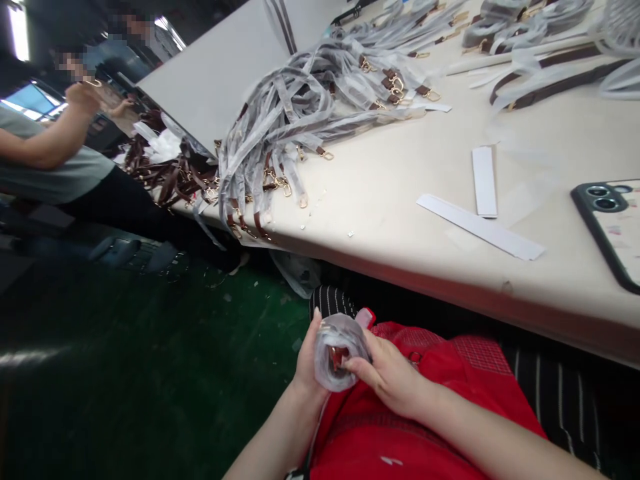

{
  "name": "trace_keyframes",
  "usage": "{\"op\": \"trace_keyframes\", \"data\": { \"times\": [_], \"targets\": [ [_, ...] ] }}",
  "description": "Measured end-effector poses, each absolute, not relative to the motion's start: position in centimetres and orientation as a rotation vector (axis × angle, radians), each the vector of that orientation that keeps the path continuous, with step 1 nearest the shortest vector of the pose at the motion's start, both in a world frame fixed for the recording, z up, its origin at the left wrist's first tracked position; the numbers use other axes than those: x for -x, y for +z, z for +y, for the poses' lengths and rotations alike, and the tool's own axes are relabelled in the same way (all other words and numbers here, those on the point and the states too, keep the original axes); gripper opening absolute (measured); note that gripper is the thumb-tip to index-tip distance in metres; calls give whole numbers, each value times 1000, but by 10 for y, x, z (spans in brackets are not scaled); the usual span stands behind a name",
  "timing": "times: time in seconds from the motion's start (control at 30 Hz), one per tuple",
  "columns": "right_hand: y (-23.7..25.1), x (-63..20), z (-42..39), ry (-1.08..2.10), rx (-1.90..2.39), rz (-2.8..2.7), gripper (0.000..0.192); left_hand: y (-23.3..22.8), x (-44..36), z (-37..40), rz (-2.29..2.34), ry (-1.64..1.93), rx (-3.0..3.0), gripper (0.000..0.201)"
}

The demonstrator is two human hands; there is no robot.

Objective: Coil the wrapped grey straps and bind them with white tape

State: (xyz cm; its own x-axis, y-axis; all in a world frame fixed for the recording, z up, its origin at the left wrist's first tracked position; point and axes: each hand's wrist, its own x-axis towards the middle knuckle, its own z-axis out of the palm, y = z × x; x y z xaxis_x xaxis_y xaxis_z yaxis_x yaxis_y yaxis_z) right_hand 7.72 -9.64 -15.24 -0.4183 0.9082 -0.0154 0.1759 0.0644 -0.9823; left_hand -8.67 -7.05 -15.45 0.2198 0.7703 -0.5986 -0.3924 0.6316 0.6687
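Note:
A rolled-up strap in cloudy plastic wrap (341, 323) is held between both my hands, just above a red apron (390, 440) on my lap. My left hand (307, 363) is closed around the roll's left side. On the other side, my right hand (387, 370) grips it, with the thumb at the hollow centre. Something reddish-brown shows inside that hollow; its details are blurred. On the table beyond, a heap of wrapped straps (280, 107) with gold clasps hangs partly over the near edge.
The pale table (370, 180) bears white paper strips (480, 227), a phone (613, 227) at the right edge and coiled wrapped straps (520, 27) at the back. Unwrapped brown straps (175, 177) are piled at left, beside a standing person (50, 160). The floor (175, 367) is green.

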Motion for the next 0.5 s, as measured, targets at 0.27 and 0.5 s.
{"op": "trace_keyframes", "data": {
  "times": [0.27,0.5],
  "targets": [
    [-134,-117,-89,1246,1453,-2344,17,-125,85,-43,863,250,-1659,72],
    [-140,-134,-83,1374,1371,-1921,21,-127,77,-32,963,359,-1571,44]
  ]
}}
